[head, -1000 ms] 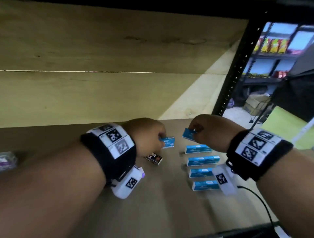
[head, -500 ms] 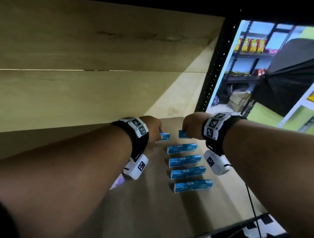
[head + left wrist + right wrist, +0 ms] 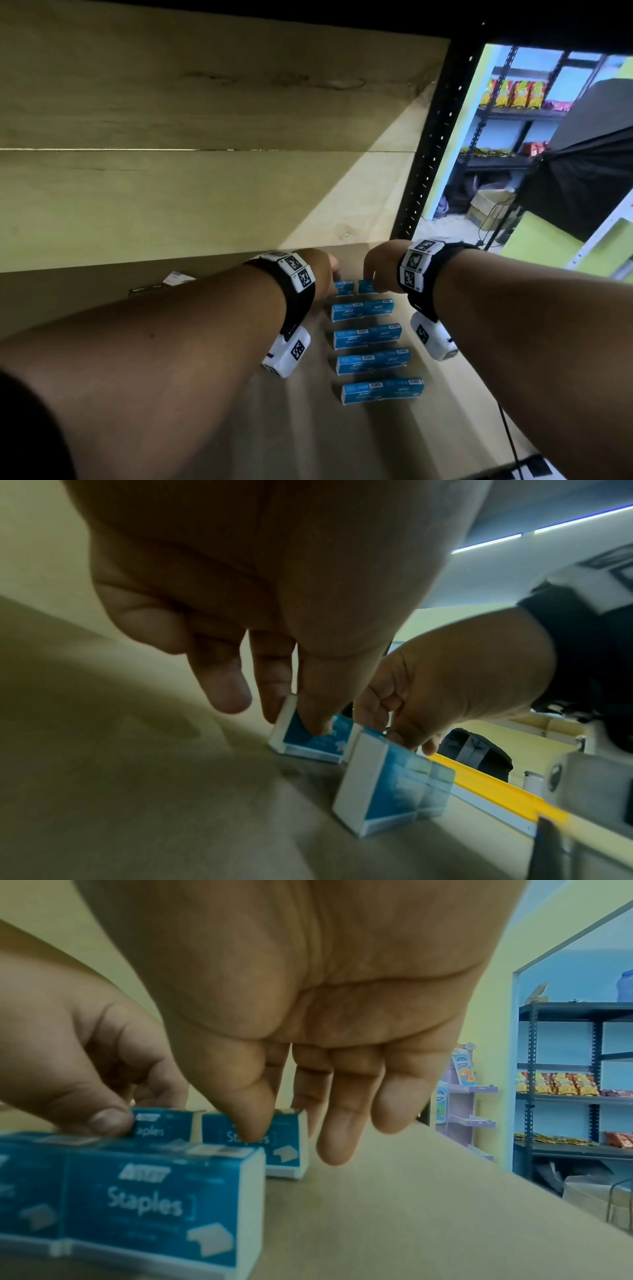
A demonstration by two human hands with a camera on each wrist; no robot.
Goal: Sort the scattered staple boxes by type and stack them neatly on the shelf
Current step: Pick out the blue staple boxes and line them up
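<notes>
Far to my left, at the back of the wooden shelf (image 3: 205, 428), a small white packet (image 3: 176, 277) lies alone. I cannot tell what it is.

My left hand (image 3: 320, 274) pinches a little blue staple box (image 3: 344, 287). My thumb (image 3: 316, 710) is on its front and a finger is behind it. The box seems to sit on the shelf board.

Just beside it is a second blue staple box (image 3: 367, 286). My right hand (image 3: 380, 270) pinches that one the same way, with my thumb (image 3: 248, 1123) pressed on the word "Staples". The other fingers of that hand hang loose and hold nothing. A small gap shows between the two boxes.

In front of them, closer to me, four rows of blue boxes (image 3: 368, 337) lie in a line, one behind the other.

I think I am setting down a new back row of the blue kind. Next I should slide the two boxes together until their ends touch. They should also sit straight with the row in front (image 3: 362, 309). Then I can let go gently, so nothing tips over.
</notes>
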